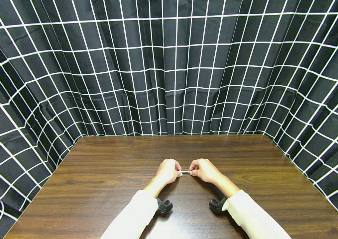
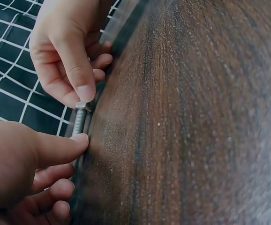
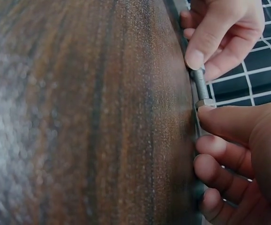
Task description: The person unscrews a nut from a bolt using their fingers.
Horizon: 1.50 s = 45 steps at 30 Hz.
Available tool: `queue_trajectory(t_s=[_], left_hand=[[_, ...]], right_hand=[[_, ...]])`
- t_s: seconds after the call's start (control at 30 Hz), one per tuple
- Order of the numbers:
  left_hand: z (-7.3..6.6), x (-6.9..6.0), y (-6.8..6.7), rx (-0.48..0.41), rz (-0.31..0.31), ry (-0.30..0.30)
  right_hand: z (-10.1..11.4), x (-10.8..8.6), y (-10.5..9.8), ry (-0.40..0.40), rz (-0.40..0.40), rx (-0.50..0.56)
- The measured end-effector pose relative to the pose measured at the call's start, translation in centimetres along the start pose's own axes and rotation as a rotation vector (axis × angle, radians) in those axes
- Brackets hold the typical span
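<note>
The left hand (image 1: pixel 168 171) pinches the shank end of a hex-head bolt (image 3: pixel 200 86), the right hand (image 1: pixel 205 170) pinches its head (image 2: pixel 80 105); the bolt bridges the gap between both grips, over the wood-grain table (image 1: pixel 97 186).

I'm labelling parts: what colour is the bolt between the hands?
The bolt is silvery grey; the left wrist view shows it best.

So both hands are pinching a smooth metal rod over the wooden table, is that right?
Almost: the metal rod is threaded, not smooth, as the left wrist view shows. The left hand and right hand do pinch it over the wooden table.
</note>
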<state>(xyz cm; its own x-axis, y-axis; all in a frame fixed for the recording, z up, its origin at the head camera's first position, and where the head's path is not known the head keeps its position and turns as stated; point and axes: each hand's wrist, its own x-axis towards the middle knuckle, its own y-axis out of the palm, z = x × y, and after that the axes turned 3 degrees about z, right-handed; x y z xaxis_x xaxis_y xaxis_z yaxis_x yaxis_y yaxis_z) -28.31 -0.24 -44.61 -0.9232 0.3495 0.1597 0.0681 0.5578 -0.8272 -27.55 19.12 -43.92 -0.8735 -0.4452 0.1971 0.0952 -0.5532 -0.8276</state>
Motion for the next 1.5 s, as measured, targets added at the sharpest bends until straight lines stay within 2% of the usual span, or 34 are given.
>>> queue_trajectory(t_s=[0.27,0.4,0.57,0.7,1.0,1.13,1.3,1.43,1.5], left_hand=[[0.5,0.0,-0.3,-0.033,-0.007,-0.017],[0.7,-0.1,-0.7,-0.099,-0.010,-0.033],[0.9,-0.3,-1.2,-0.171,-0.026,-0.026],[1.2,-0.2,-1.5,-0.190,-0.051,-0.011],[1.5,-0.3,-1.9,-0.321,-0.091,0.040],[1.6,-0.2,-2.1,-0.373,-0.110,0.062],[1.5,0.1,-2.5,-0.437,-0.139,0.123],[1.0,0.1,-3.1,-0.460,-0.168,0.118],[0.7,0.0,-3.4,-0.479,-0.179,0.111]], right_hand=[[-0.1,0.2,0.2,0.001,-0.015,0.043],[-0.2,0.2,0.4,0.009,-0.019,0.093],[-0.1,0.4,0.4,0.031,-0.030,0.178],[0.2,0.5,0.5,0.039,-0.067,0.218],[0.6,0.5,0.7,0.045,-0.171,0.313],[0.8,0.6,0.5,0.041,-0.218,0.410],[1.4,0.6,0.1,0.047,-0.270,0.546],[2.7,0.4,-0.7,0.066,-0.288,0.642],[2.7,0.5,-0.7,0.059,-0.300,0.692]])
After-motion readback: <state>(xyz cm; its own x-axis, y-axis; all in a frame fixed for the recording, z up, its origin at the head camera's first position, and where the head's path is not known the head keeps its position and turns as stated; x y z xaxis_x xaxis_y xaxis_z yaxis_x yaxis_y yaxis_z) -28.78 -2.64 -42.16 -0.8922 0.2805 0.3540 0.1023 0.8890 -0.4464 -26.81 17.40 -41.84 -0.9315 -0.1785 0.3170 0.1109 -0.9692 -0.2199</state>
